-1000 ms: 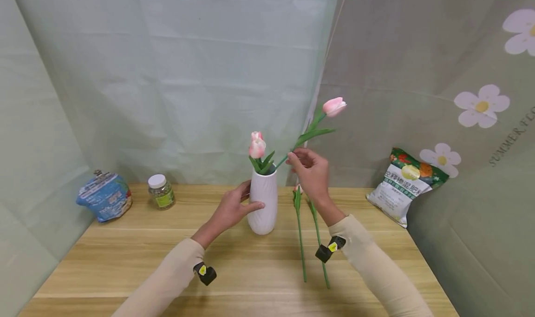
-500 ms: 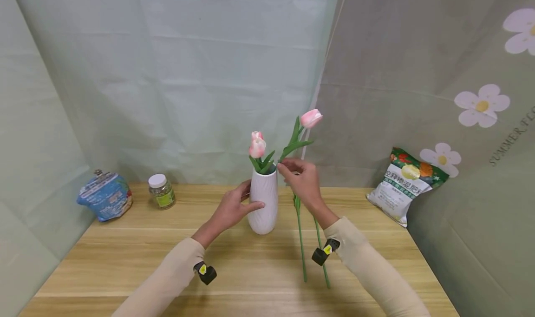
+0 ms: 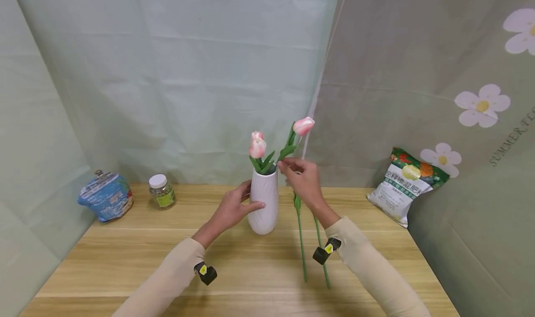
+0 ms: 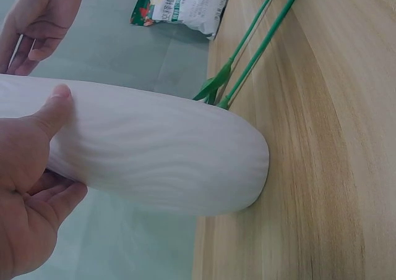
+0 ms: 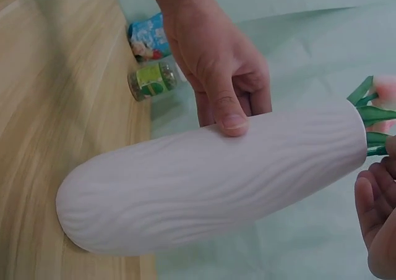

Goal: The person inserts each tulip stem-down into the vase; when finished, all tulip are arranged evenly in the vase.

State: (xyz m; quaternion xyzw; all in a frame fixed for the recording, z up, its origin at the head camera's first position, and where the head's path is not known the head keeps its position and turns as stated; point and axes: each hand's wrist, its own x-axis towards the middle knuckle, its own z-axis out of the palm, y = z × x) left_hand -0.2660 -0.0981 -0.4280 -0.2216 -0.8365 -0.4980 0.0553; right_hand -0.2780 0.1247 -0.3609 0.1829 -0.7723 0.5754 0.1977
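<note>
A white ribbed vase (image 3: 263, 201) stands upright on the wooden table, with pink tulips (image 3: 257, 147) and their green leaves above its rim. My left hand (image 3: 231, 208) grips the vase from the left, thumb across its front and fingers behind. At the rim's right side, my right hand (image 3: 305, 180) pinches the stem of another pink tulip (image 3: 303, 126), which leans to the right. In the right wrist view that stem (image 5: 376, 151) enters the vase mouth beside the other leaves. Two more tulip stems (image 3: 302, 242) lie on the table under my right forearm, their heads mostly hidden by my hand.
On the left of the table (image 3: 234, 280) are a blue bag (image 3: 106, 196) and a clear jar (image 3: 162, 192) with a white lid. A white and green bag (image 3: 405, 187) leans against the right wall. Fabric sheets (image 3: 200, 75) hang behind the table.
My right hand has moved left and down to the vase rim, and the tulip it pinches has come lower and more upright, its stem going into the vase. My left hand stays in place.
</note>
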